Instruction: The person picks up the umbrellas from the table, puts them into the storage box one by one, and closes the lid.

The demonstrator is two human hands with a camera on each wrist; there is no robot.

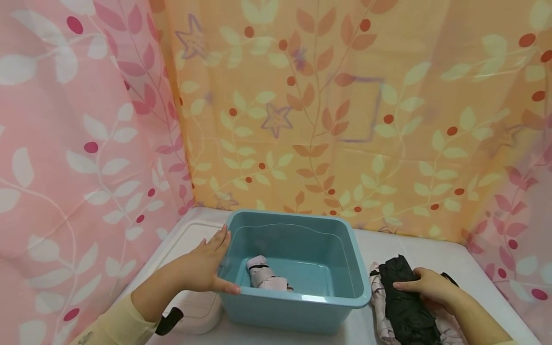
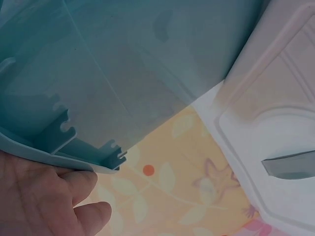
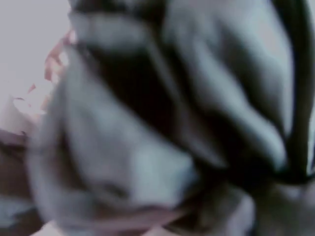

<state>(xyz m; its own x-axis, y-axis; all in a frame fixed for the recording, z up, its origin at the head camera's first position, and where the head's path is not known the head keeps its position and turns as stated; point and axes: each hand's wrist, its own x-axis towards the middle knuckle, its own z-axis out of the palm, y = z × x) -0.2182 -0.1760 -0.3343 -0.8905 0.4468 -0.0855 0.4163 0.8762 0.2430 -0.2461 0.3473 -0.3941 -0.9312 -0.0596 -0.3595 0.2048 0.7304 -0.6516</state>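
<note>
A blue plastic bin [image 1: 297, 314] stands in the middle of the head view. Inside it, toward the front left, lies a rolled pale pink cloth [image 1: 260, 275] with dark bands. My left hand [image 1: 200, 268] rests on the bin's left rim, thumb and fingers spread; the left wrist view shows its fingertips [image 2: 81, 184] right at the rim. To the right of the bin, my right hand [image 1: 433, 287] grips a folded black cloth [image 1: 401, 292], thumb on top and the other fingers mostly hidden. Under the black cloth lies pale pink fabric [image 1: 381, 314]. Blurred black folds [image 3: 133, 162] fill the right wrist view.
A white lid [image 1: 196, 309] lies left of the bin, partly behind my left forearm. The white table [image 1: 371, 239] meets an orange patterned curtain [image 1: 319, 120] at the back. Pink patterned curtains [image 1: 99, 191] hang at the sides.
</note>
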